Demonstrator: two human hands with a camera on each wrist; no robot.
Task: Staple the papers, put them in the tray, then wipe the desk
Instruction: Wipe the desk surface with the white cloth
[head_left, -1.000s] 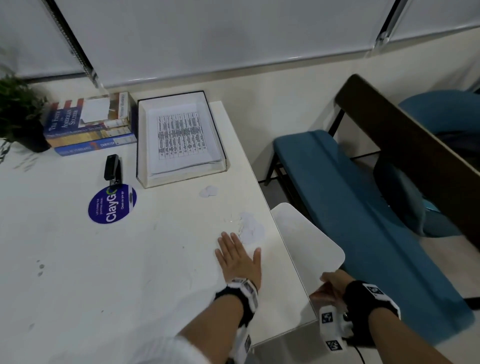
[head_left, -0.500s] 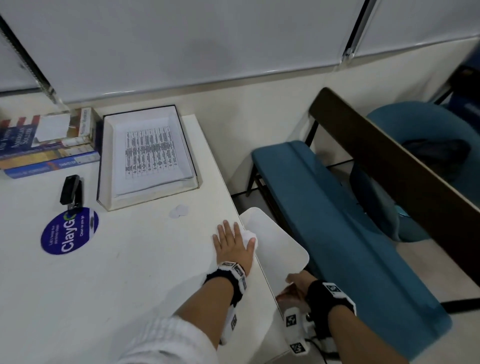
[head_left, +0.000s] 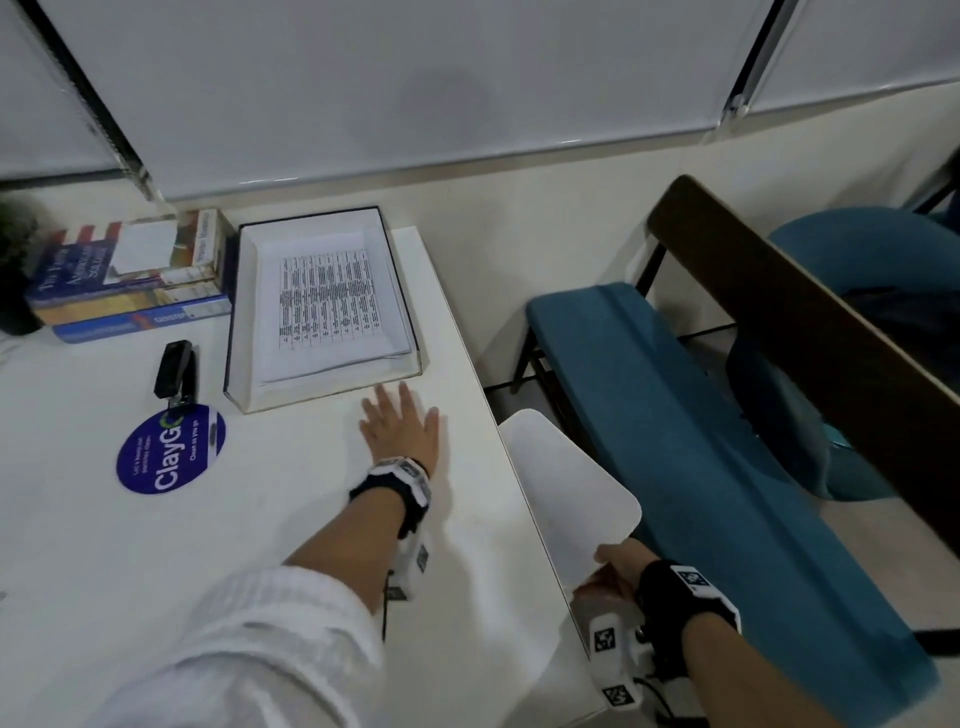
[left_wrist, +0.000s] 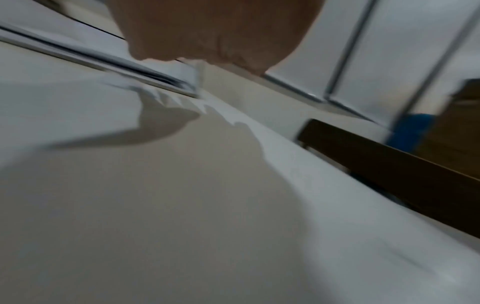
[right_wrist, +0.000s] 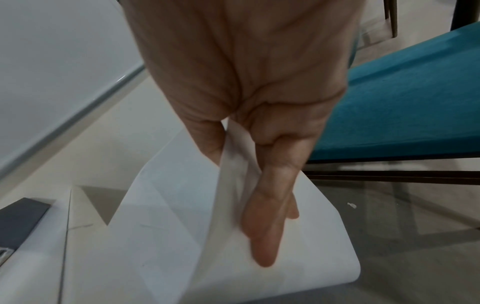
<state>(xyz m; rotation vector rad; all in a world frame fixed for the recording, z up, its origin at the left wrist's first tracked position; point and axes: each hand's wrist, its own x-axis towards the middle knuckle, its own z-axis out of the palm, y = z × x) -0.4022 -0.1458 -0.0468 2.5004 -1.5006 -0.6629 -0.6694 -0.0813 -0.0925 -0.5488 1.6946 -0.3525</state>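
Observation:
The white tray (head_left: 322, 397) sits at the back of the desk (head_left: 260, 545) with printed papers (head_left: 327, 301) lying in it. A black stapler (head_left: 175, 371) lies to its left. My left hand (head_left: 400, 431) lies flat on the desk just in front of the tray, fingers spread; in the left wrist view the palm (left_wrist: 207, 30) is over the surface near the tray's edge (left_wrist: 130, 67), with a bit of white showing under it. My right hand (head_left: 618, 569) pinches a blank white sheet (head_left: 566, 488) against the desk's right edge; its thumb and fingers (right_wrist: 262, 246) clamp the sheet (right_wrist: 182, 236).
A stack of books (head_left: 130, 275) and a dark potted plant (head_left: 15, 270) stand at the back left. A round blue ClayGo sticker (head_left: 171, 449) lies near the stapler. A teal bench (head_left: 701, 441) with a dark wooden back (head_left: 805, 338) stands right of the desk.
My left hand has moved from the desk's right edge, beside the sheet, up to the front of the tray. The small white scrap seen there is now hidden. The right hand keeps holding the sheet.

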